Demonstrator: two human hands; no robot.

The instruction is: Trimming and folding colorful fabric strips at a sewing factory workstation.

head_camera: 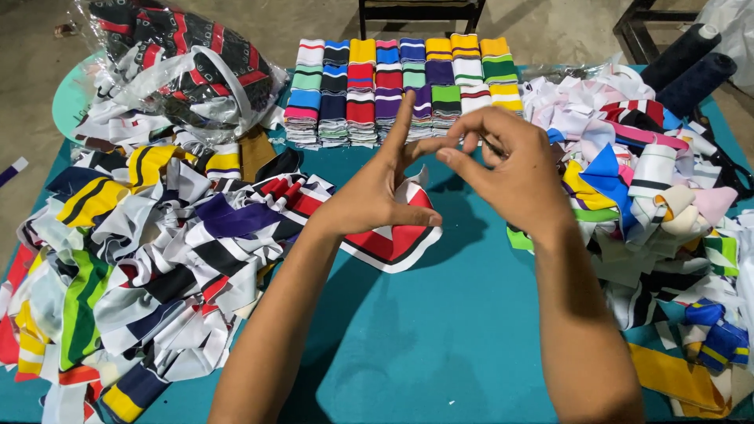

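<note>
Left hand (377, 192): fingers spread, empty, raised over red-white collar piece (393, 239) lying on desk (440, 330). Right hand (510, 169): fingertips pinched (contents too small to tell). Best kept steady, above the piece, clear of scrap heaps (149, 259).

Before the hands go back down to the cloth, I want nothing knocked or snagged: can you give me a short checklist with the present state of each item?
1. Left hand free of cloth: ok, fingers spread, nothing held.
2. Right hand free: cannot tell; thumb and forefinger are pinched, maybe on a thread too fine to see.
3. Red, white and black piece within reach: ok, it lies flat just under the left hand.
4. Bare teal table in front: ok, open between the forearms.
5. Folded striped stacks tidy: ok, in rows behind the hands, untouched.
6. Loose scrap piles off the edge: not ok, the left heap spills over the near edge.
</note>
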